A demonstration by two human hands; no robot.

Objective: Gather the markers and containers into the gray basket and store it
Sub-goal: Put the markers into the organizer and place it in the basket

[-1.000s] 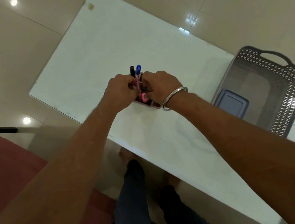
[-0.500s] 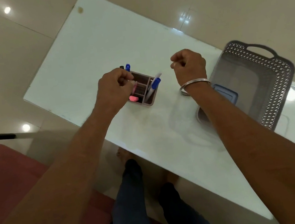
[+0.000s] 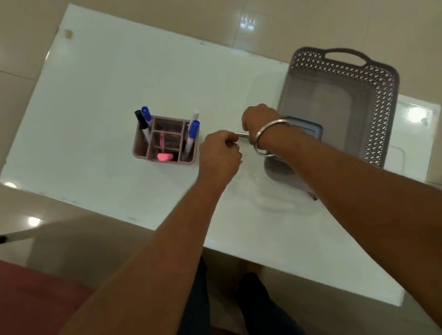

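A: The fingers (image 3: 231, 139) of the left hand (image 3: 219, 154) are curled in, pinching the end of a thin metallic thing (image 3: 242, 134) I cannot name. The right hand (image 3: 260, 119) is a loose fist; whether it grips anything, I cannot tell.

B: Where are the two hands?

A: Close together above the white counter (image 3: 102, 93), between the organizer (image 3: 164, 141) and the gray basket (image 3: 378, 100). A metal bangle (image 3: 270, 137) circles the right wrist.

B: And the markers?

A: Upright in the organizer's compartments: a black marker (image 3: 141, 120) and a blue marker (image 3: 146, 114) at its far left corner, another blue-capped marker (image 3: 193, 134) with a white pen (image 3: 195, 114) on the right side, and a pink marker (image 3: 165, 156) in a middle slot. The organizer stands on the counter, well apart from the basket.

B: What is in the way of the basket?

A: The right forearm crosses its near corner and hides part of a blue-lidded container (image 3: 309, 132) lying inside. The basket sits at the counter's right end, handle (image 3: 344, 54) on the far side. Below the near edge, dark trousers (image 3: 261, 312) show, with a red surface (image 3: 16, 295) to the left.
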